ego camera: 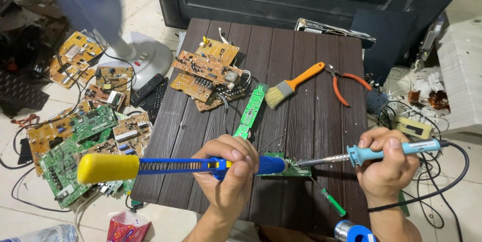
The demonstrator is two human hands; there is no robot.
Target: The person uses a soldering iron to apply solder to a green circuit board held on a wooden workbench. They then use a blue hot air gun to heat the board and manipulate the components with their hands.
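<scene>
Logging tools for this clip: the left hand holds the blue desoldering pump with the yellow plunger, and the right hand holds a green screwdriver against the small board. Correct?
Not quite. The head view shows the right hand holding a light-blue soldering iron, tip at the small green board. The green screwdriver lies untouched on the table. The left hand does hold the desoldering pump.

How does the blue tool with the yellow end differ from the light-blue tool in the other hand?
The blue pump tool, held in the left hand, is thick, with a big yellow knob and a visible spring. The light-blue soldering iron, in the right hand, is slimmer, ends in a metal shaft and trails a black cable. Both lie roughly level, their tips meeting at the small green board.
</scene>
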